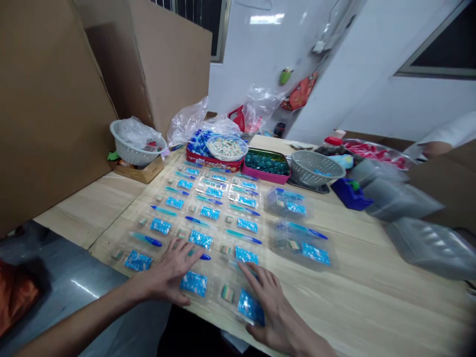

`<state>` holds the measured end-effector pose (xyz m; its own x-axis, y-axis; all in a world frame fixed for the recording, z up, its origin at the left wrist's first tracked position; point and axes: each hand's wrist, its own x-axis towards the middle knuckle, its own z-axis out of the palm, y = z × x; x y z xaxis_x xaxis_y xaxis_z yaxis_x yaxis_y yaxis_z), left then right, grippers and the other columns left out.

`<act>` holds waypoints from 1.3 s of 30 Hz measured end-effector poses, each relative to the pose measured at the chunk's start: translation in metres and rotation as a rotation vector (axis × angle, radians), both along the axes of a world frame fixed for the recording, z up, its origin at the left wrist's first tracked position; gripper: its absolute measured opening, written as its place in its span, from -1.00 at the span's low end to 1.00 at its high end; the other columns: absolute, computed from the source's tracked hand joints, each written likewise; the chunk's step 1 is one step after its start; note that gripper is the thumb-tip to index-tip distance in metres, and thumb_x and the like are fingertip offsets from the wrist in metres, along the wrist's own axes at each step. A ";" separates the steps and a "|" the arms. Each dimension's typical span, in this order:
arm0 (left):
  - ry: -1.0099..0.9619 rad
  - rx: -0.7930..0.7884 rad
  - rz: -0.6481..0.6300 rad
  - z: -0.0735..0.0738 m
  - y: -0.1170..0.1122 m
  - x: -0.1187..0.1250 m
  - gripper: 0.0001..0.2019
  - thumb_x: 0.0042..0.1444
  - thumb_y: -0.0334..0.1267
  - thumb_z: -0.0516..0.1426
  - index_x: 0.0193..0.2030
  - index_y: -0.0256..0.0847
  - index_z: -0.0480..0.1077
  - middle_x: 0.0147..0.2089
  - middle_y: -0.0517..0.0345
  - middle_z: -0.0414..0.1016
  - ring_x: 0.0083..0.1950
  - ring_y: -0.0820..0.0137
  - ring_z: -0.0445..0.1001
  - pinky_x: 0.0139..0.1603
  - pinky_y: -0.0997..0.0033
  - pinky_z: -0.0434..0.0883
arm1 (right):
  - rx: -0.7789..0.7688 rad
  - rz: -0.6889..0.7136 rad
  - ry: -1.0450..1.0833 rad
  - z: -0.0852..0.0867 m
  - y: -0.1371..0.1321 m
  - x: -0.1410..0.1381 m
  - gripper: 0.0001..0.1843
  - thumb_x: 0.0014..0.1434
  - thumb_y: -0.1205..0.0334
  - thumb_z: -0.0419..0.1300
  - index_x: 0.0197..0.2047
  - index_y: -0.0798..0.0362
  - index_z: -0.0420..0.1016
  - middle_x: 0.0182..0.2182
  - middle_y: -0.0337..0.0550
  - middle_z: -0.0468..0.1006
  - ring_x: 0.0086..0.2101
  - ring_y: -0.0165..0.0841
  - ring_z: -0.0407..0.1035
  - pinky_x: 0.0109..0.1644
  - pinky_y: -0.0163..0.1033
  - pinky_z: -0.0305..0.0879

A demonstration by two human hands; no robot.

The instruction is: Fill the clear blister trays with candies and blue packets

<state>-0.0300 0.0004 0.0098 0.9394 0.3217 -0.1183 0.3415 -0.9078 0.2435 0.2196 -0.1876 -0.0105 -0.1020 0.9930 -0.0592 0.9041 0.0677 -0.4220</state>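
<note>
Rows of clear plastic trays (217, 223) lie on the wooden table, each with a blue patterned packet, a striped eraser and mostly a blue pen. My left hand (171, 272) is spread over the front middle trays, its fingertips near a blue pen (204, 257) and its thumb near a blue packet (194, 283). My right hand (273, 307) reaches over the front right tray, fingers stretched and thumb apart, beside another blue packet (250, 306). A striped eraser (227, 293) sits to the left in that tray. Neither hand visibly grips anything.
Stacked filled trays (303, 243) stand to the right. Behind are a red tin (213, 161) of pens, a bowl of erasers (227, 148), a pink box (266, 166) and a grey basket (316, 168). Clear empty trays (427, 243) lie far right; large cardboard boxes (171, 64) rise at left.
</note>
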 end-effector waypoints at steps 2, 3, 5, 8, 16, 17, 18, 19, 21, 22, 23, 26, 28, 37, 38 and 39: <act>0.004 0.037 0.019 0.009 0.014 0.012 0.09 -0.38 0.19 0.28 0.33 -0.02 -0.05 0.23 -0.09 0.17 0.23 -0.07 0.09 0.27 -0.13 -0.06 | 0.051 0.000 -0.026 0.010 0.018 0.014 0.17 -0.20 0.18 0.24 0.40 -0.04 -0.31 0.27 0.12 0.03 0.23 0.11 -0.09 0.23 0.25 -0.09; 0.006 0.062 0.023 0.012 0.024 0.020 0.07 -0.37 0.18 0.29 0.32 -0.05 -0.02 0.22 -0.11 0.17 0.22 -0.07 0.10 0.26 -0.12 -0.05 | 0.070 -0.001 -0.045 0.013 0.030 0.021 0.15 -0.20 0.17 0.24 0.40 -0.02 -0.27 0.27 0.13 0.04 0.24 0.11 -0.10 0.25 0.25 -0.12; 0.004 0.113 0.024 0.012 0.045 0.037 0.03 -0.36 0.16 0.30 0.30 -0.09 0.03 0.20 -0.14 0.18 0.21 -0.07 0.10 0.26 -0.12 -0.05 | 0.083 -0.010 -0.085 0.014 0.055 0.033 0.11 -0.19 0.16 0.25 0.39 0.01 -0.19 0.26 0.14 0.05 0.24 0.09 -0.10 0.27 0.23 -0.18; 0.005 0.148 0.022 0.004 0.073 0.058 0.03 -0.33 0.19 0.29 0.30 -0.11 0.03 0.20 -0.16 0.17 0.20 -0.08 0.11 0.25 -0.18 -0.06 | 0.022 -0.026 -0.115 0.008 0.085 0.045 0.12 -0.19 0.12 0.26 0.39 0.06 -0.16 0.26 0.17 0.05 0.24 0.07 -0.09 0.28 0.21 -0.24; 0.089 0.047 -0.129 -0.015 0.076 0.063 0.20 -0.43 0.28 0.27 0.36 -0.10 -0.12 0.22 -0.21 0.12 0.26 -0.21 0.05 0.23 -0.26 -0.05 | -0.185 -0.006 -0.074 -0.001 0.083 0.038 0.35 -0.40 -0.02 0.39 0.39 0.09 -0.19 0.26 0.19 0.02 0.21 0.09 -0.08 0.25 0.09 -0.14; 0.107 0.039 -0.140 -0.016 0.073 0.062 0.24 -0.47 0.26 0.29 0.37 -0.10 -0.15 0.22 -0.21 0.11 0.26 -0.22 0.05 0.23 -0.25 -0.04 | -0.208 -0.010 -0.072 0.000 0.081 0.036 0.37 -0.42 -0.02 0.40 0.39 0.09 -0.19 0.26 0.19 0.02 0.20 0.11 -0.07 0.24 0.09 -0.13; 0.123 0.032 -0.144 -0.017 0.072 0.062 0.27 -0.50 0.25 0.30 0.37 -0.10 -0.17 0.23 -0.22 0.10 0.25 -0.22 0.06 0.23 -0.23 -0.02 | -0.222 -0.012 -0.074 0.000 0.080 0.034 0.38 -0.43 0.00 0.41 0.39 0.08 -0.19 0.26 0.19 0.01 0.19 0.13 -0.06 0.23 0.10 -0.12; 0.134 0.026 -0.141 -0.017 0.072 0.062 0.29 -0.52 0.23 0.31 0.38 -0.10 -0.19 0.24 -0.22 0.08 0.25 -0.22 0.06 0.23 -0.22 0.00 | -0.226 -0.014 -0.079 0.001 0.080 0.032 0.37 -0.43 0.03 0.40 0.40 0.07 -0.19 0.26 0.19 0.01 0.18 0.13 -0.06 0.23 0.10 -0.12; 0.138 0.018 -0.128 -0.017 0.074 0.064 0.31 -0.53 0.21 0.32 0.38 -0.10 -0.22 0.24 -0.21 0.08 0.24 -0.19 0.08 0.23 -0.19 0.01 | -0.216 -0.020 -0.090 0.002 0.081 0.031 0.31 -0.39 0.10 0.36 0.40 0.05 -0.19 0.25 0.18 0.02 0.16 0.12 -0.03 0.22 0.10 -0.11; 0.132 0.016 -0.123 -0.016 0.076 0.065 0.31 -0.53 0.20 0.32 0.38 -0.09 -0.22 0.23 -0.20 0.09 0.24 -0.17 0.09 0.23 -0.19 0.01 | -0.211 -0.022 -0.091 0.002 0.083 0.031 0.29 -0.36 0.11 0.34 0.40 0.05 -0.20 0.24 0.17 0.04 0.15 0.11 -0.02 0.21 0.10 -0.10; 0.123 0.013 -0.119 -0.016 0.079 0.066 0.31 -0.53 0.20 0.32 0.38 -0.08 -0.22 0.21 -0.18 0.11 0.23 -0.16 0.11 0.24 -0.19 0.00 | -0.208 -0.023 -0.088 0.003 0.084 0.031 0.26 -0.34 0.12 0.32 0.40 0.05 -0.20 0.23 0.17 0.05 0.14 0.10 -0.01 0.21 0.10 -0.10; 0.094 -0.026 -0.120 -0.013 0.087 0.070 0.26 -0.47 0.23 0.30 0.38 -0.04 -0.22 0.23 -0.15 0.11 0.22 -0.14 0.12 0.24 -0.20 0.00 | -0.211 -0.016 -0.074 0.004 0.088 0.034 0.23 -0.32 0.11 0.31 0.39 0.07 -0.17 0.22 0.18 0.06 0.14 0.11 -0.01 0.21 0.11 -0.11; 0.092 -0.053 -0.114 -0.012 0.089 0.072 0.23 -0.42 0.24 0.28 0.38 -0.03 -0.23 0.27 -0.17 0.07 0.24 -0.15 0.09 0.23 -0.22 0.01 | -0.210 -0.007 -0.071 0.002 0.088 0.035 0.22 -0.32 0.11 0.30 0.39 0.07 -0.15 0.22 0.18 0.05 0.14 0.11 -0.02 0.21 0.12 -0.11; 0.167 -0.039 -0.170 -0.008 0.079 0.070 0.22 -0.47 0.05 0.32 0.37 -0.07 -0.18 0.22 -0.17 0.10 0.24 -0.15 0.10 0.24 -0.24 -0.01 | -0.152 0.019 -0.012 0.001 0.073 0.051 0.22 -0.29 0.09 0.30 0.40 -0.01 -0.21 0.23 0.13 0.03 0.18 0.13 -0.06 0.22 0.17 -0.10; 0.153 -0.022 -0.149 -0.003 0.081 0.071 0.22 -0.48 0.03 0.33 0.37 -0.05 -0.18 0.21 -0.15 0.11 0.22 -0.13 0.12 0.23 -0.22 0.03 | -0.132 0.019 -0.010 0.005 0.074 0.055 0.22 -0.28 0.08 0.30 0.40 -0.03 -0.23 0.24 0.11 0.02 0.18 0.13 -0.06 0.22 0.17 -0.10; 0.135 0.001 -0.125 0.002 0.086 0.073 0.21 -0.48 0.01 0.33 0.37 -0.03 -0.18 0.19 -0.12 0.13 0.19 -0.11 0.15 0.21 -0.21 0.06 | -0.107 0.018 -0.015 0.009 0.076 0.059 0.23 -0.27 0.09 0.30 0.40 -0.04 -0.25 0.24 0.11 0.01 0.18 0.12 -0.05 0.21 0.17 -0.09</act>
<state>0.0426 0.0862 0.0116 0.9477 0.2038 -0.2456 0.2556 -0.9455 0.2019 0.2782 -0.1115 -0.0013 -0.1181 0.9789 -0.1666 0.9092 0.0392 -0.4144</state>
